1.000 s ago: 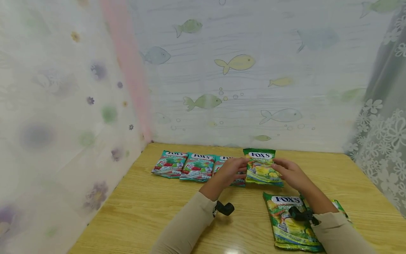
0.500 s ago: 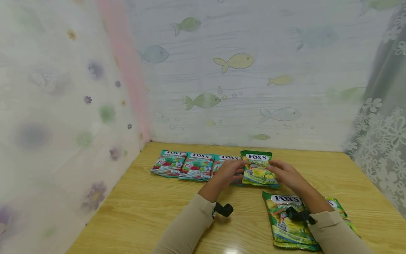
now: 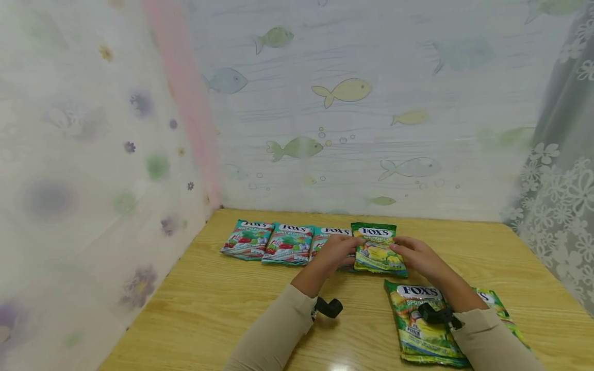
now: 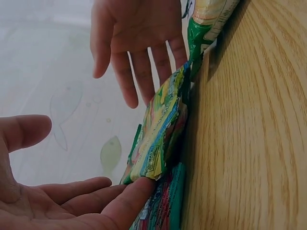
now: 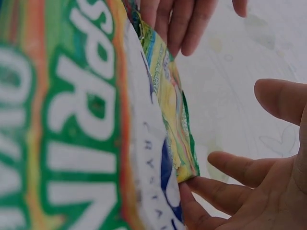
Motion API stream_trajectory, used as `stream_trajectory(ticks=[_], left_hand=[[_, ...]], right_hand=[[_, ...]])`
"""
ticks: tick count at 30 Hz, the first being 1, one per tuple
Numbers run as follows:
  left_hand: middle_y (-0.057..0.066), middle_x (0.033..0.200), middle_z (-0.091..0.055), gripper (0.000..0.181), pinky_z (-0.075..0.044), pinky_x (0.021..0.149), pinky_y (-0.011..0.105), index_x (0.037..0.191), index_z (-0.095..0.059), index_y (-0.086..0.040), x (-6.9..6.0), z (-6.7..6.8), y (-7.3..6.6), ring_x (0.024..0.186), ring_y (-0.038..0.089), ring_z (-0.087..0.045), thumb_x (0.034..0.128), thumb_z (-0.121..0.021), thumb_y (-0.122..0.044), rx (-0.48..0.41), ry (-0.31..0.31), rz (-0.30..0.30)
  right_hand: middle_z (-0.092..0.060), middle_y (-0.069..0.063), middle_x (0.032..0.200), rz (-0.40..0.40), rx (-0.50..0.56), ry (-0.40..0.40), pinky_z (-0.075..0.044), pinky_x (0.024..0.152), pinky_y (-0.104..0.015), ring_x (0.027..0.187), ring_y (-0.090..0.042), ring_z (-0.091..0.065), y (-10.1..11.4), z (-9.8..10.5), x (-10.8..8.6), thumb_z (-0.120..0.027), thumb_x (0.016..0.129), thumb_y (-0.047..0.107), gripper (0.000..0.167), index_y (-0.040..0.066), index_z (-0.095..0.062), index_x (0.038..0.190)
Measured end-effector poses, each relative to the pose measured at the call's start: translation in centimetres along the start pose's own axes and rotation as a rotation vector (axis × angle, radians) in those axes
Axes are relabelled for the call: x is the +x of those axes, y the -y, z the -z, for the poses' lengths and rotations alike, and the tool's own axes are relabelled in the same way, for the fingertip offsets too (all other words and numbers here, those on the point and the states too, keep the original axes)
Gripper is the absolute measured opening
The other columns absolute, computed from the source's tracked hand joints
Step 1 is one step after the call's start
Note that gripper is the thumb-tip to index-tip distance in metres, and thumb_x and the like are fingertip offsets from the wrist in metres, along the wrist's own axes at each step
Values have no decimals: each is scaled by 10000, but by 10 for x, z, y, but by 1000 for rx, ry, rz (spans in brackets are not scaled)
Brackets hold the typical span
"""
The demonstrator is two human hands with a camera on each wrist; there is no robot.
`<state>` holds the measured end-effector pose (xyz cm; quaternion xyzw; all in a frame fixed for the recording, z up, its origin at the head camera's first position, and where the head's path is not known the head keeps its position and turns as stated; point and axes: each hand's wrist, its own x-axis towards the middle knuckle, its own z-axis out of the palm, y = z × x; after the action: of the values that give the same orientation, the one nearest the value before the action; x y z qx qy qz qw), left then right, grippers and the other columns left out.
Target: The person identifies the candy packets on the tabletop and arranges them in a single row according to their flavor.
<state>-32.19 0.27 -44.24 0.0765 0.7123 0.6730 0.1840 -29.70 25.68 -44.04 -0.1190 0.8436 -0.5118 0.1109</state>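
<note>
A green-and-yellow Fox's candy bag (image 3: 378, 252) lies near the back of the table, right of a row of teal bags, its left side over the nearest one. My left hand (image 3: 330, 256) is at its left edge and my right hand (image 3: 423, 258) at its right edge. In the left wrist view, the left hand's extended fingers (image 4: 127, 199) touch the end of the bag, thumb apart from it. Fingertips of the right hand (image 5: 259, 191) meet the opposite end in the right wrist view, thumb also apart. Neither hand curls round the bag.
Three teal candy bags (image 3: 287, 244) lie in a row at the back left, the third partly behind my left hand. A larger green bag (image 3: 417, 337) lies under my right forearm, with another green bag (image 3: 500, 307) partly hidden beside it. A patterned wall borders the table.
The green bag has shifted slightly left and nearer to me, lowering against the end of the teal row. Both hands moved with it; the other bags stayed put.
</note>
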Motion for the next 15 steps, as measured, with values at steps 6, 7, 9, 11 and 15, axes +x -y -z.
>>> stream_trajectory(ticks=[6, 7, 9, 11, 15], left_hand=[[175, 1559, -474, 546, -544, 1054, 436, 1441, -576, -12, -3, -4, -3, 1421, 379, -499, 1023, -653, -355, 40, -23, 8], [171, 1559, -475, 546, -544, 1054, 437, 1439, -580, -17, -3, -4, -4, 1423, 378, -497, 1020, -658, -358, 42, -26, 9], [169, 1559, -475, 548, -540, 1059, 447, 1437, -582, -22, -3, -5, -4, 1428, 377, -495, 1017, -662, -364, 52, -32, 9], [163, 1563, -474, 549, -534, 1067, 456, 1441, -581, -29, -4, -6, -4, 1431, 374, -495, 1020, -657, -372, 65, -36, 6], [148, 1564, -481, 528, -530, 1071, 466, 1437, -590, -37, -5, -7, -6, 1430, 358, -502, 1028, -641, -367, 85, -46, 2]], right_hand=[[-239, -338, 1644, -21, -7, -2, -382, 1131, -686, 1502, -538, -269, 1, -1, -1, -456, 1108, 436, 755, -80, -223, 1607], [-244, -341, 1641, -23, -10, -4, -389, 1127, -683, 1499, -540, -274, 2, -1, -1, -453, 1110, 429, 746, -80, -228, 1606], [-256, -344, 1635, -25, -18, -9, -405, 1118, -675, 1493, -541, -285, 3, 0, -2, -448, 1112, 422, 731, -78, -240, 1603], [-268, -346, 1628, -25, -24, -14, -420, 1110, -665, 1487, -541, -299, 3, 0, -2, -446, 1111, 435, 733, -77, -254, 1600], [-287, -338, 1625, -18, -31, -24, -434, 1108, -647, 1479, -534, -323, 5, 0, -3, -447, 1097, 497, 777, -72, -272, 1597]])
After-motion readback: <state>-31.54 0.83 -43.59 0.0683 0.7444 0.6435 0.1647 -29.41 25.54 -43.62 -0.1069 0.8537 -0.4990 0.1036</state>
